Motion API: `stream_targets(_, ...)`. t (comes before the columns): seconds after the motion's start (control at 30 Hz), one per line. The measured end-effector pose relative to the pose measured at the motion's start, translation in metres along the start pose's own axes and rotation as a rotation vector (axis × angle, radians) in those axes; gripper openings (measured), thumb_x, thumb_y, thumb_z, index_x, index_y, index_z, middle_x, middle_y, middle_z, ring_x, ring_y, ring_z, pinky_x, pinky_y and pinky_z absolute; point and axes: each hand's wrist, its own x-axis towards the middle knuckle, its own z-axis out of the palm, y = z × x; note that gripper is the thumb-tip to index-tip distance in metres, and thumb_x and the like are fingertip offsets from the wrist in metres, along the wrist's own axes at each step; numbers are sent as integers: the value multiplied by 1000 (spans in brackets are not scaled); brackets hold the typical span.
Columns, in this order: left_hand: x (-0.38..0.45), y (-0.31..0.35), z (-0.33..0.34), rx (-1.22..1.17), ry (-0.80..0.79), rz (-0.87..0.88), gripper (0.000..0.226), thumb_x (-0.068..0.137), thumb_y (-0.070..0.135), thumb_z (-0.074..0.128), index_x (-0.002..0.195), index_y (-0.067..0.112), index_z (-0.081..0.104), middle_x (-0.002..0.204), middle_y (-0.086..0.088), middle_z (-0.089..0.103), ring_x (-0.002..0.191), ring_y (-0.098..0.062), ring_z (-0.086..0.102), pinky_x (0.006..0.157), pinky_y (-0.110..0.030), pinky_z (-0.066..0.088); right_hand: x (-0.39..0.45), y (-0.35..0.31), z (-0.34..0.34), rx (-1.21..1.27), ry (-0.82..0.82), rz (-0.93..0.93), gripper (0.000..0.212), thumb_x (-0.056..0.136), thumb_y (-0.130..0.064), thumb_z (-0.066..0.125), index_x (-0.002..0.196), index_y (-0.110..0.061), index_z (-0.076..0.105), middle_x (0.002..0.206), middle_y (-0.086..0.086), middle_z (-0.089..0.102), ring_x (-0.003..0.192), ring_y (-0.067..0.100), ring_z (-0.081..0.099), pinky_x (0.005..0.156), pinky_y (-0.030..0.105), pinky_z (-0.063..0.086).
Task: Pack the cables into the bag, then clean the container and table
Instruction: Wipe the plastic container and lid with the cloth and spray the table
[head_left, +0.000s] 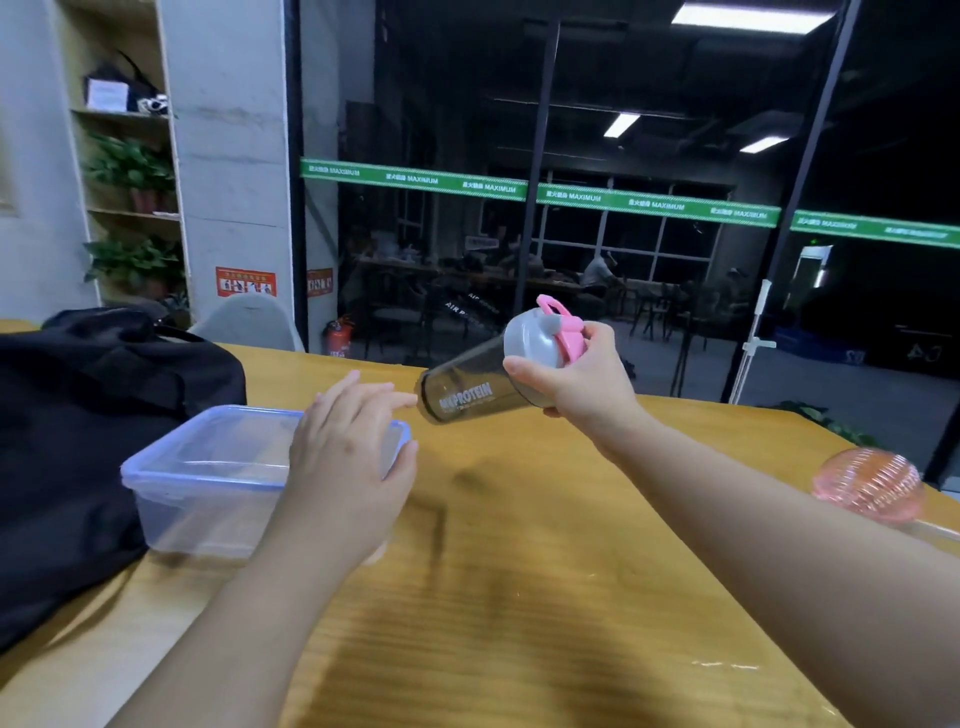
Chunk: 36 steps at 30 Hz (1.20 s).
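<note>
Container (208, 483): a clear plastic box with a blue rim, standing upright on the wooden table (519, 597), left of centre. Its left side touches or sits just beside the black bag (93, 415), which lies on the table's left part; the bag's contents are not visible, and no cables can be seen.

Left hand (348, 462): positioned over the right end of the container, palm down. The fingers are straight and slightly spread, pointing away from the person toward the bottle. The thumb lies along the container's right edge. Whether the palm rests on the rim or hovers just above it cannot be told.

Right hand (576, 374): raised above the table, gripping a dark translucent bottle (467, 389) at its lid end. The fingers and thumb are curled round the grey lid (530, 343), next to the pink flip cap (563, 327). The bottle is tilted nearly horizontal, base pointing left and slightly down, close to the left fingertips without clear contact. White lettering reading "PROTEIN" runs along the bottle's side.

Table surface: dark, wet-looking streaks show in the central area between the two forearms.

Pink wire ball (867, 483): lies near the right edge of the table, well apart from the container.
</note>
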Motion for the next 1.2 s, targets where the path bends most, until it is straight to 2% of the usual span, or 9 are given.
stream_targets(0.07, 0, -11, -2, 42, 23, -68, 40, 77, 34, 38, 104, 21, 64, 115, 1, 61, 123, -26, 44, 101, -30, 21, 8, -5, 14, -42, -39, -37, 78, 61, -44, 82, 120, -25, 36, 120, -10, 48, 102, 17, 59, 78, 39, 57)
stream_targets(0.13, -2, -15, -3, 64, 59, -183, 36, 75, 26, 39, 97, 21, 66, 104, 3, 64, 105, -25, 52, 92, -30, 25, 15, -12, 29, -75, -70, -70, 76, 60, -44, 83, 119, -27, 38, 119, -5, 48, 102, 17, 58, 77, 37, 57)
stream_targets(0.2, -3, -17, -4, 87, 65, -293, 32, 77, 22, 40, 94, 22, 67, 99, 5, 64, 97, -21, 53, 94, -30, 20, 22, -19, 48, -98, -72, -107, 79, 59, -44, 84, 122, -25, 41, 121, 0, 45, 102, 17, 56, 81, 36, 56)
stream_targets(0.3, -4, -22, -6, 128, 35, -420, 27, 86, 15, 44, 102, 26, 63, 107, 7, 59, 111, -17, 49, 112, -39, 4, 29, -29, 79, -122, -108, -149, 78, 62, -39, 85, 126, -23, 45, 122, 2, 41, 101, 14, 54, 82, 28, 51)
stream_targets(0.47, -4, -34, -10, 187, 53, -574, 34, 90, 12, 40, 111, 30, 59, 115, 6, 56, 118, -16, 43, 112, -43, -5, 39, -45, 123, -107, -224, -192, 69, 61, -39, 85, 120, -21, 54, 118, 5, 53, 97, 13, 58, 72, 19, 49)
stream_targets(0.63, -5, -40, -5, 220, 126, -616, 29, 84, 6, 50, 105, 21, 65, 108, -5, 61, 117, -25, 47, 109, -49, 0, 43, -62, 149, -132, -273, -228, 68, 64, -35, 84, 121, -15, 54, 111, -1, 58, 92, 11, 58, 63, 14, 44)
stream_targets(0.83, -6, -39, -5, 203, 168, -634, 35, 85, 6, 49, 115, 22, 59, 123, -2, 56, 132, -20, 33, 110, -47, -5, 47, -74, 169, -161, -323, -194, 71, 67, -40, 81, 125, -16, 47, 108, -5, 55, 83, 5, 52, 54, 13, 37)
stream_targets(1.07, -5, -35, -7, 225, 142, -622, 40, 87, 9, 44, 122, 26, 53, 132, 4, 48, 138, -14, 23, 111, -44, -7, 49, -78, 185, -243, -322, -180, 64, 66, -45, 80, 112, -15, 46, 98, -3, 53, 76, 6, 51, 55, 21, 41)
stream_targets(1.2, -5, -33, -8, 228, 114, -606, 41, 87, 9, 41, 124, 27, 49, 136, 5, 44, 139, -13, 18, 112, -44, -9, 52, -80, 190, -271, -312, -161, 65, 65, -48, 80, 109, -16, 45, 97, -3, 51, 84, 12, 53, 66, 27, 49)
